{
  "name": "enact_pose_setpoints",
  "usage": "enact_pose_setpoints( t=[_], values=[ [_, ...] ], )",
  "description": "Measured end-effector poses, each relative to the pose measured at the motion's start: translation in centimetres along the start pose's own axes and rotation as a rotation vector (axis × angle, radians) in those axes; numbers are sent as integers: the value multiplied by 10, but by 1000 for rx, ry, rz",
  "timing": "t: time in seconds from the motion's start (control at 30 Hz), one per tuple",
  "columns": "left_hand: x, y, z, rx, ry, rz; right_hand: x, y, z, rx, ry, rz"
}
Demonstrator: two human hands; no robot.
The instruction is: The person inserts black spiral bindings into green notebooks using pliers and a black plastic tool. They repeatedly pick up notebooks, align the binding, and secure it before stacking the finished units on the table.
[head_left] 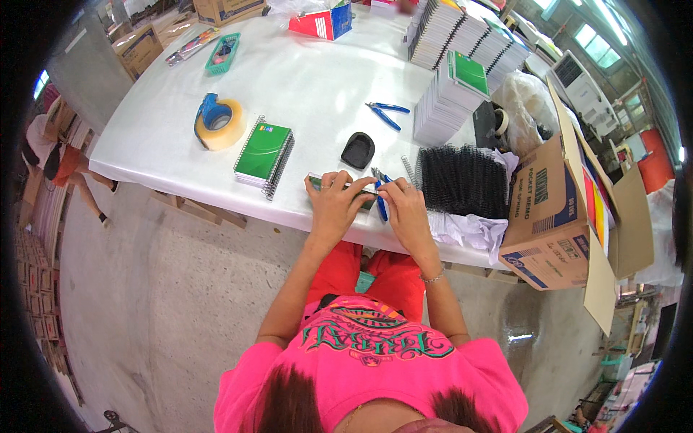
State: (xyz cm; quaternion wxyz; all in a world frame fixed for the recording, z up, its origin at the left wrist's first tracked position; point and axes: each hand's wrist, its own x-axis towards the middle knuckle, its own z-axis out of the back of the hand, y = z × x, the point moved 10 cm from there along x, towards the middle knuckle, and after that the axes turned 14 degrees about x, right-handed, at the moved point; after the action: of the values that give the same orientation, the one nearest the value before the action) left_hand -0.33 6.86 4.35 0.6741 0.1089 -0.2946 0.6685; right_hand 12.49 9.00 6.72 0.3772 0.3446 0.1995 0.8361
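Observation:
At the near edge of the table my left hand [335, 203] is closed on a small spiral notebook [315, 182], mostly covered by the fingers. Beside it, my right hand [406, 208] pinches at the notebook's right end; what lies between its fingertips is too small to make out. Blue-handled wire cutters [382, 209] lie by the right fingertips. Just beyond the hands sits a shallow black cup-like piece [357, 150]. To the left lies a green-covered spiral notebook [264, 153]. A heap of black spiral coils [463, 182] is right of my right hand.
A second pair of blue cutters [388, 114] lies farther back, left of a tall notebook stack [442, 105]. A tape dispenser [219, 124] and green basket [223, 54] stand left. An open cardboard box [548, 206] borders the right side. Another person [61, 148] is far left.

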Motion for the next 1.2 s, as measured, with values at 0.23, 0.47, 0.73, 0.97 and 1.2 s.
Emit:
enact_pose_setpoints(
  t=[0.23, 0.47, 0.73, 0.97, 1.2],
  values=[
    [-2, 2, -5, 39, 40, -7, 5, 3, 0, 84, -52, -13],
    [1, 6, 0, -51, 91, -10, 6, 3, -9, 71, -62, 3],
    [-15, 53, 15, -341, -163, 223, 30, -50, -26, 437, 361, -220],
    [0, 56, -6, -493, 41, 198, 96, -96, -63, 162, 437, -55],
    [1, 84, 1, -442, 20, 238, 59, -82, -71, 61, 335, -13]
  ],
)
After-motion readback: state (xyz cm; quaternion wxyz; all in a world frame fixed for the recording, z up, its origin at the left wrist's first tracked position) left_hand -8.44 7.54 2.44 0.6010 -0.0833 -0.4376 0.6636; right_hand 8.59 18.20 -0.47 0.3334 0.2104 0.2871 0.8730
